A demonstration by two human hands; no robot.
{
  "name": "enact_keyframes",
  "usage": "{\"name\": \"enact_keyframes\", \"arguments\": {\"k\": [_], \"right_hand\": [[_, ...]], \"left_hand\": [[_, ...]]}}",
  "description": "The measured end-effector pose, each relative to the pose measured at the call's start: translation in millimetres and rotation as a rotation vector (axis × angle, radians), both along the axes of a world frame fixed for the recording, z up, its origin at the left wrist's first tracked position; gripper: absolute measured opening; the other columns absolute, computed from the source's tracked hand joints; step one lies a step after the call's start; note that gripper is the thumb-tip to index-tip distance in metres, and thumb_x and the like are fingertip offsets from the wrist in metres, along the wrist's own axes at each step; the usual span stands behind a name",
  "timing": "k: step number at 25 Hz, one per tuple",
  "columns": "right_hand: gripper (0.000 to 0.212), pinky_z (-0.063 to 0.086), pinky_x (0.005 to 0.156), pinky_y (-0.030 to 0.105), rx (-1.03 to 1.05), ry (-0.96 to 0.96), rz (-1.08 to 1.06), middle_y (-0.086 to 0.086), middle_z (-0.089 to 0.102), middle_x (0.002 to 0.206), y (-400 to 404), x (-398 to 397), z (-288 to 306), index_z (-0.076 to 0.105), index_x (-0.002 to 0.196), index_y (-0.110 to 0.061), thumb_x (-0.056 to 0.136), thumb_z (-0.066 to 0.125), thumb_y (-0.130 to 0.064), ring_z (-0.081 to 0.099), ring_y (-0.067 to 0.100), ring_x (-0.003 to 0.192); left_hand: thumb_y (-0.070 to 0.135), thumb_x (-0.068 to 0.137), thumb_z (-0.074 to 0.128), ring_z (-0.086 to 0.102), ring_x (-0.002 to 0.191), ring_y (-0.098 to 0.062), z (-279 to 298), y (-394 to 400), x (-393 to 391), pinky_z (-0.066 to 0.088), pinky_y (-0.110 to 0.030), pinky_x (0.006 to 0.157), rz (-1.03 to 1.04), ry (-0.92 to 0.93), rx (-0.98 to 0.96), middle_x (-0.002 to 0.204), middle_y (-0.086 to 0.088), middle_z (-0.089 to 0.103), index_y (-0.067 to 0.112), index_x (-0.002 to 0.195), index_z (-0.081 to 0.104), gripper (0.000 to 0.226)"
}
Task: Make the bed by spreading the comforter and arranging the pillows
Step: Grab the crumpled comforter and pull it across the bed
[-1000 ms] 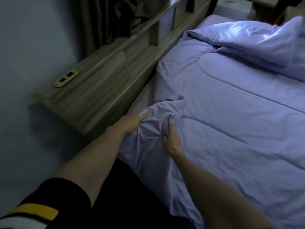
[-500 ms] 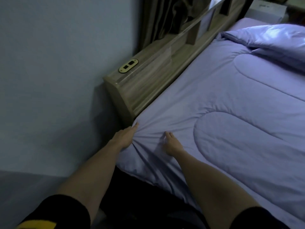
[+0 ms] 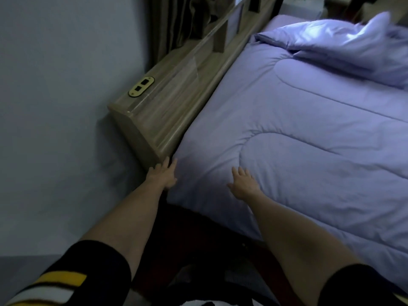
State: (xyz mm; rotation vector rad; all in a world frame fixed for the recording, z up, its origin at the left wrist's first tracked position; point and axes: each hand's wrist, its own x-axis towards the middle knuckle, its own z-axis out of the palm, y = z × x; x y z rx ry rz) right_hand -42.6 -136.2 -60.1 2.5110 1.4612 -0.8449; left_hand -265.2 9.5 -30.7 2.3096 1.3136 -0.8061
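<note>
You are looking down at the corner of a bed in dim, bluish light. A lavender comforter (image 3: 309, 140) covers the bed, lying smooth and flat across the near corner and running right up against the headboard (image 3: 167, 107). Its fabric looks soft and matte, padded, with stitched quilting lines that curve into long rounded loops. At the far end the comforter is bunched into a puffy, creased heap (image 3: 353, 47) that catches brighter light. Your left hand (image 3: 162, 175) is released, fingers straight and slightly spread, lying at the very corner where the comforter meets the end of the headboard. Your right hand (image 3: 242, 184) is also released, palm down with fingers fanned, pressing flat on the comforter near its near edge, just beside a curved stitch line. The two hands are apart, with smooth fabric between them. The headboard is pale, wood-grained and boxy, with a rounded end, a flat top ledge and upright dividers farther along. Set into its top is an oval brass-coloured plate (image 3: 141, 86) with two dark rectangular openings. A plain, smooth wall (image 3: 55, 85) stands to the left, and dark pleated curtains (image 3: 176, 18) hang behind the headboard. Your short sleeves are black; the left sleeve (image 3: 66, 281) has yellow and white stripes.
</note>
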Motion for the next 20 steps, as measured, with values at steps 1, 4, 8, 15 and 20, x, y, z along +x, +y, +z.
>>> {"name": "enact_keyframes", "arguments": {"k": [1,4,8,15,20], "right_hand": [[0.069,0.012,0.119,0.044,0.011,-0.019,-0.015,0.011,0.004,0.162,-2.9,5.3,3.2,0.005,0.155,-0.014,0.101,0.037,-0.041,0.002,0.032,0.149],[0.069,0.012,0.119,0.045,0.049,-0.082,-0.069,0.014,0.006,0.162,-19.4,26.0,14.8,0.007,0.154,-0.011,0.1,0.036,-0.043,0.004,0.033,0.149],[0.069,0.011,0.119,0.045,0.076,-0.133,-0.185,0.013,0.002,0.162,-49.7,63.8,32.8,0.004,0.155,-0.013,0.101,0.034,-0.044,0.001,0.032,0.149],[0.071,0.009,0.121,0.044,0.111,-0.207,-0.348,0.012,0.001,0.162,-133.1,142.2,60.7,0.002,0.155,-0.014,0.101,0.034,-0.046,0.0,0.031,0.15],[0.072,0.009,0.121,0.044,0.098,-0.22,-0.404,0.012,0.001,0.162,-206.2,204.5,73.6,0.001,0.155,-0.014,0.101,0.035,-0.046,-0.001,0.031,0.15]], "left_hand": [[0.044,0.098,0.038,0.008,0.148,-0.031,4.0,0.8,11.5,0.013,-0.048,0.119,-0.05,-0.021,0.015,0.162,-0.005,-0.01,0.024,0.153,-0.01,0.075],[0.049,0.099,0.032,0.003,0.149,-0.026,18.2,-1.2,53.8,0.006,-0.044,0.121,-0.212,-0.065,0.058,0.162,-0.007,-0.005,0.019,0.154,-0.005,0.072],[0.054,0.099,0.025,-0.001,0.15,-0.026,40.4,-15.5,117.1,0.004,-0.044,0.122,-0.386,-0.095,0.106,0.162,-0.006,-0.008,0.021,0.153,-0.006,0.07],[0.054,0.099,0.023,-0.002,0.15,-0.025,69.6,-71.1,222.4,0.004,-0.046,0.121,-0.564,-0.18,0.184,0.162,-0.005,-0.005,0.02,0.154,-0.002,0.069],[0.056,0.098,0.021,-0.002,0.15,-0.025,76.2,-134.4,289.5,0.004,-0.046,0.122,-0.636,-0.174,0.212,0.162,-0.005,-0.005,0.022,0.154,-0.001,0.069]]}}
